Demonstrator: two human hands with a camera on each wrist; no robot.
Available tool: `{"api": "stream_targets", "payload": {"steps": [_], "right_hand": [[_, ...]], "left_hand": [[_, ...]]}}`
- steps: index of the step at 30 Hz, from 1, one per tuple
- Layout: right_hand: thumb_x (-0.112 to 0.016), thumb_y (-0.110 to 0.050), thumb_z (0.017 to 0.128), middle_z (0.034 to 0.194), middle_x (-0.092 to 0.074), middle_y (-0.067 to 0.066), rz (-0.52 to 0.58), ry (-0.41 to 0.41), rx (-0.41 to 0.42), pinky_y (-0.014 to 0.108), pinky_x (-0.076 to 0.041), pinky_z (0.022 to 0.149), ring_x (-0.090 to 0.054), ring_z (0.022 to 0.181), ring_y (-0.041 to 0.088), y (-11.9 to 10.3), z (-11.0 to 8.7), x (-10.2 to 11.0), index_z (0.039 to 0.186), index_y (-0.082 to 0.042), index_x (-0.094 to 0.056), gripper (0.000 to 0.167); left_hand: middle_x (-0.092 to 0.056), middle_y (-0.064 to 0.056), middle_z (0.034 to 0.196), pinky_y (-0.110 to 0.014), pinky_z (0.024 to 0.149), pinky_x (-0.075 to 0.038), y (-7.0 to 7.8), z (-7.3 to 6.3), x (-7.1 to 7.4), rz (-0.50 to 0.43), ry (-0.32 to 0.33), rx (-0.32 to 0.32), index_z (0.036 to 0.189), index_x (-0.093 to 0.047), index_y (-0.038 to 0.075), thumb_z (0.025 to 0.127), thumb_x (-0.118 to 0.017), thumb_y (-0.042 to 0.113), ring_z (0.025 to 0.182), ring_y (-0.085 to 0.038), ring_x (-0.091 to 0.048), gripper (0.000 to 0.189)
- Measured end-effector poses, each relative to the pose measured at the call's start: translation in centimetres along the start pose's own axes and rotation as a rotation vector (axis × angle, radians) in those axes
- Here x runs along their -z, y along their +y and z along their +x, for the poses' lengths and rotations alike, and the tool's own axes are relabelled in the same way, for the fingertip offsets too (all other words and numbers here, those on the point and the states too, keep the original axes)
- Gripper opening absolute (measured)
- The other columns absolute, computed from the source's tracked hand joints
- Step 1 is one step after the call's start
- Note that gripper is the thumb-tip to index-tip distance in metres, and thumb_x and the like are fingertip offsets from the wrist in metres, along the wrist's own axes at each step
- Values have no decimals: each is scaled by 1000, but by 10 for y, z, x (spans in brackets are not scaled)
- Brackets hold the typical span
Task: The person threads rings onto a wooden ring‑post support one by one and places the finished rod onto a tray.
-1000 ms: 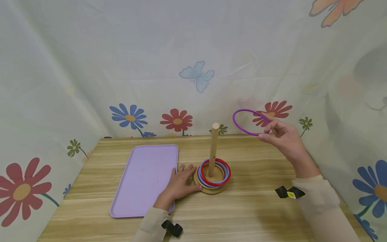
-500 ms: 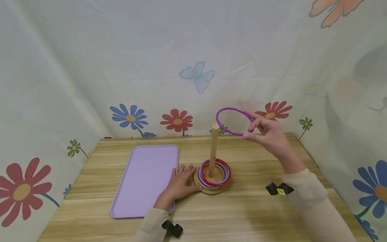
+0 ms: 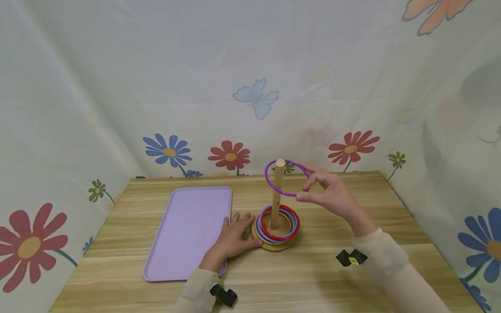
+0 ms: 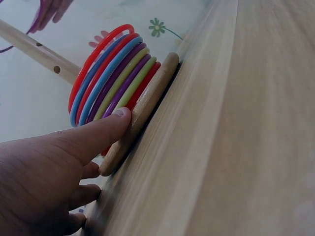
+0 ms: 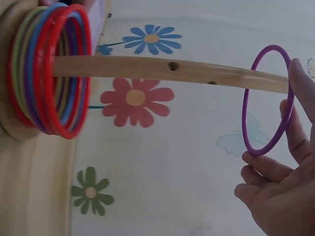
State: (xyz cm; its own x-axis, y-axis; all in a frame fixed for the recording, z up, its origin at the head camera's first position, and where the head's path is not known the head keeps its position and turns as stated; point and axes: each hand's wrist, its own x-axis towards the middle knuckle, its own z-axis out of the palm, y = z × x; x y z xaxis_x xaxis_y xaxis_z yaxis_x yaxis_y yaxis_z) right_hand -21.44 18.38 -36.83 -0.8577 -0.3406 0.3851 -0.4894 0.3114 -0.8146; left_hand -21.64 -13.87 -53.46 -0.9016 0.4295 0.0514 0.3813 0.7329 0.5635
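Observation:
My right hand [image 3: 328, 193] pinches a thin purple ring [image 5: 244, 115] at its right side between thumb and fingertips. The ring hangs tilted around the upper part of an upright wooden peg [image 5: 147, 68], whose tip sticks up through it. Lower on the peg lies a stack of several red, blue, purple and yellow-green rings [image 4: 110, 81], a red one on top. They rest on the peg's round wooden base [image 4: 167, 78]. My left hand [image 3: 232, 239] lies low at the left of the base, thumb pressed to its edge and the other fingers spread beside it.
A light purple tray [image 3: 188, 230] lies on the wood-grain table [image 3: 321, 269] to the left, partly under my left wrist. Behind the table hangs a cloth [image 3: 176, 87] printed with flowers and a butterfly.
My right hand has carried the purple ring left and then down, from right of the peg until it encircles the peg's upper part. My left hand has stayed at the base.

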Motion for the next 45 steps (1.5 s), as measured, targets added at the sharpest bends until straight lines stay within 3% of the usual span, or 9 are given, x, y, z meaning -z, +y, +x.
{"api": "stream_targets", "payload": {"steps": [4, 12, 25, 36, 45], "right_hand": [[-90, -11, 85, 159, -51, 14, -42, -26, -15, 69, -28, 120, -35, 155, 39, 11, -8, -10, 83, -15, -73, 18], [-92, -13, 82, 156, -54, 18, -6, -51, -67, 69, -33, 117, -40, 150, 44, 35, -27, -31, 82, -18, -80, 14], [-94, -21, 80, 156, -54, 19, -17, -119, -189, 73, -21, 120, -36, 152, 47, 67, -43, -50, 78, -20, -79, 16], [-96, -21, 77, 159, -48, 23, -28, -155, -171, 71, -19, 122, -34, 152, 50, 83, -48, -58, 78, -19, -76, 21], [-95, -19, 79, 163, -39, 27, -17, -165, -134, 71, -21, 120, -30, 152, 52, 89, -50, -61, 100, -8, -77, 30]], "left_hand": [[-41, -13, 166, -72, 123, -3, 0, 0, 0, -4, 5, -5, 158, -51, 12, 88, -77, 63, 157, -49, -22, 91], [-41, -15, 165, -73, 123, -3, -1, 0, 0, -1, 4, -21, 158, -50, 11, 89, -76, 63, 156, -50, -22, 90], [-41, -15, 166, -72, 123, -3, 1, -1, 2, -4, -8, -16, 158, -50, 11, 89, -76, 62, 156, -50, -22, 90], [-43, -16, 165, -74, 122, -4, 0, 1, 1, 1, 5, -21, 158, -51, 11, 88, -77, 62, 155, -52, -23, 90], [-44, -19, 163, -72, 123, -3, 1, -2, 5, -51, 8, -10, 156, -52, 7, 87, -82, 56, 156, -50, -24, 90]]}}
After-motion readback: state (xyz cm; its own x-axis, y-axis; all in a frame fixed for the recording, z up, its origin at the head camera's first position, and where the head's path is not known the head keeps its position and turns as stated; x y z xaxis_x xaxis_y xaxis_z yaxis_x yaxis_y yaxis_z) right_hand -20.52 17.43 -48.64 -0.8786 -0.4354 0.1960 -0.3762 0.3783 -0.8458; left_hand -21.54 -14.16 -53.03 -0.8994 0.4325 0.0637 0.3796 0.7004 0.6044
